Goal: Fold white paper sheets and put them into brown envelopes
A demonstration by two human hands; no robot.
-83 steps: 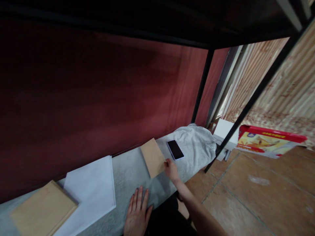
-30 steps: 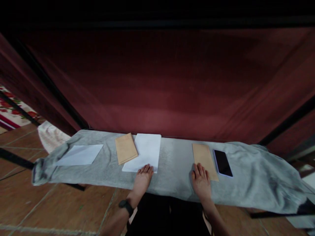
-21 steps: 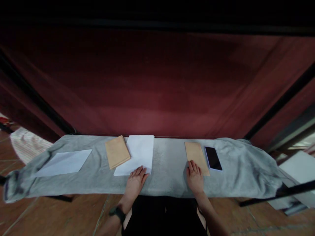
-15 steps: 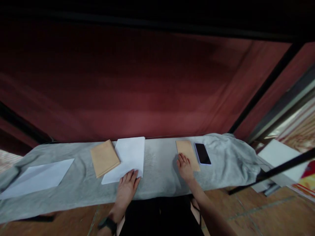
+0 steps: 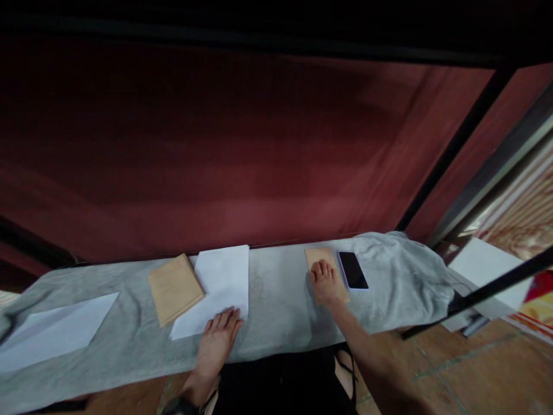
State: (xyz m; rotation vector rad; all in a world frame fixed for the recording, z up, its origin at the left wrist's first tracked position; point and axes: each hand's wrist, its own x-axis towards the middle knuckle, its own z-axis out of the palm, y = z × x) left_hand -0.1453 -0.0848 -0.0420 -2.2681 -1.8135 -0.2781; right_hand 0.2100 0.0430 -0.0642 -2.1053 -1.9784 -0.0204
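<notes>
My right hand lies flat, fingers stretched out, on a brown envelope on the grey cloth. A black phone lies just right of that envelope. My left hand rests flat on the cloth with its fingertips on the near edge of a white sheet of paper. A stack of brown envelopes overlaps that sheet's left side. Another white sheet lies at the far left.
A dark red curtain hangs behind the cloth-covered surface, under a dark shelf. Black metal frame bars stand at the right. On the tiled floor at the right are a white box and a red box.
My right hand has slid forward, further onto the brown envelope. The view has swung slightly right; my left hand stays on the white sheet's edge.
</notes>
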